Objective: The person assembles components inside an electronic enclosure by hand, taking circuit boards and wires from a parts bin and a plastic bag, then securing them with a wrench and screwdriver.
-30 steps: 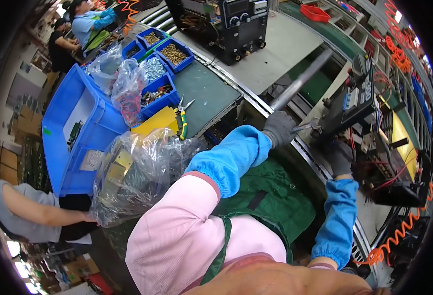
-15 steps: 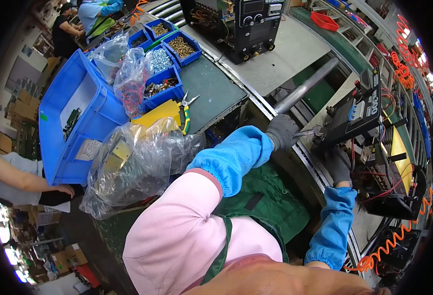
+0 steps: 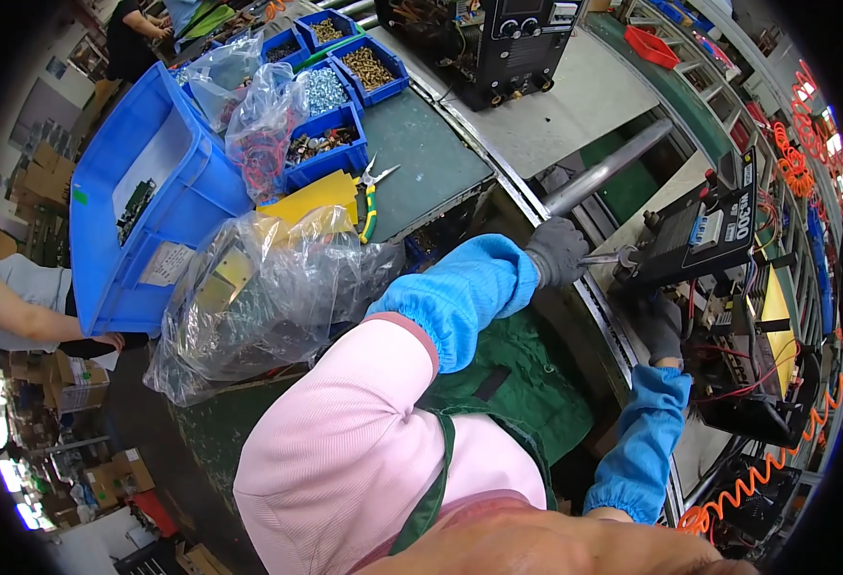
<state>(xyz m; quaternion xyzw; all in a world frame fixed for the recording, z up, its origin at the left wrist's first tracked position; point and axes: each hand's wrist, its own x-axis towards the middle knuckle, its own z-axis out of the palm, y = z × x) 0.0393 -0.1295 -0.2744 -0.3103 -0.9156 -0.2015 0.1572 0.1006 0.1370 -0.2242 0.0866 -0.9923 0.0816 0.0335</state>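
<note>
My left hand (image 3: 558, 251), in a grey glove with a blue sleeve, is closed on a small metal hand tool (image 3: 605, 258) whose tip points at the corner of an open black electrical unit (image 3: 704, 240) on the conveyor. My right hand (image 3: 663, 329), also gloved, rests against the near side of that unit, by its red and black wires; its fingers are partly hidden. The unit lies tilted with its inner boards showing.
A second black unit (image 3: 498, 38) stands farther along the grey line. Blue bins of screws (image 3: 345, 81), a large blue crate (image 3: 144, 201), clear plastic bags (image 3: 259, 297), yellow-handled pliers (image 3: 371, 206) and a yellow sheet lie at left. Other people work at far left. Orange coiled hoses (image 3: 738, 498) hang at right.
The view has shifted so the bench and unit sit slightly higher and to the right. Both hands stay at the open unit, the left still gripping the tool.
</note>
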